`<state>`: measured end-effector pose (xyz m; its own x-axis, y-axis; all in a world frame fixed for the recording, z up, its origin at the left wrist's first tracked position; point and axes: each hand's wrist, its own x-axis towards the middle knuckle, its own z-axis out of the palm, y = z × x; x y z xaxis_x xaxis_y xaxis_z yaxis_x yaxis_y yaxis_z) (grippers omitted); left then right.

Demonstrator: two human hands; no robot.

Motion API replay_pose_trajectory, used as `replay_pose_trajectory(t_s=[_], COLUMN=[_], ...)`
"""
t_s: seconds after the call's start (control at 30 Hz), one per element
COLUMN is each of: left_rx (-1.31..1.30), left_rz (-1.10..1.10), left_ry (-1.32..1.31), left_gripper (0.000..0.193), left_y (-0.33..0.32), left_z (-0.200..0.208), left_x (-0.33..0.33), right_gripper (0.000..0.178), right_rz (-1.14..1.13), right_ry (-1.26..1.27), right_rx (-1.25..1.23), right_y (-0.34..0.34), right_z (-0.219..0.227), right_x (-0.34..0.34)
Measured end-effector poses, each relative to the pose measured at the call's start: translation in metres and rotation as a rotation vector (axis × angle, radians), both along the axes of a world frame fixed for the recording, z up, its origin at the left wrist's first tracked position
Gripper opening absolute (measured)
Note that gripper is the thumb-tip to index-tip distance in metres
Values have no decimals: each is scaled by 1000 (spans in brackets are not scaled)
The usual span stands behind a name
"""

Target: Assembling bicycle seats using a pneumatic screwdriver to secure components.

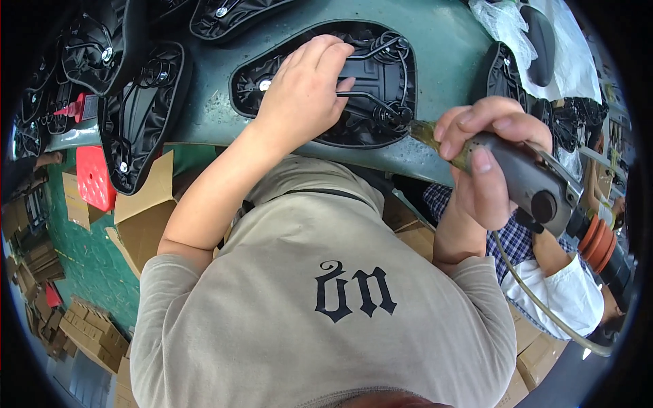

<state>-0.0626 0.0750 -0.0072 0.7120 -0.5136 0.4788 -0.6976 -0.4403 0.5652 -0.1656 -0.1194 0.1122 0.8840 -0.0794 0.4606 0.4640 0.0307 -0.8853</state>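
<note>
A black bicycle saddle lies upside down on the green worktop, its metal rails and coil springs facing up. My left hand rests over its narrower part, fingers curled round the rails; the palm hides what is beneath. In my right hand is a grey power tool, its nose wrapped in worn yellowish tape. The tool's tip is at the spring at the saddle's near right corner; I cannot tell whether they touch. A thin cable hangs below the tool.
More upturned saddles crowd the left of the green worktop, near a small red bottle. Clear plastic wrapping lies at the far right. A red stool and cardboard boxes stand below. Another person's checked clothing shows close by on the right.
</note>
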Motion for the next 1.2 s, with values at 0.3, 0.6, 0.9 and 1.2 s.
replay_pose_trajectory(t_s=[0.3,0.6,0.9,1.2], left_rx=[-32,-41,73,101], left_rz=[6,24,-158,-189], left_ry=[8,1,169,253], left_gripper=[44,41,23,24], left_y=[0,3,50,54], left_z=[-3,-4,13,15], left_x=[1,1,-3,-2], right_gripper=[30,28,43,43], right_rz=[-38,32,156,310], right_ry=[42,52,-162,-109], right_rx=[-88,-104,-19,132], right_y=[12,15,-23,-33], right_z=[-1,-4,58,18], right_x=[-3,2,-23,44])
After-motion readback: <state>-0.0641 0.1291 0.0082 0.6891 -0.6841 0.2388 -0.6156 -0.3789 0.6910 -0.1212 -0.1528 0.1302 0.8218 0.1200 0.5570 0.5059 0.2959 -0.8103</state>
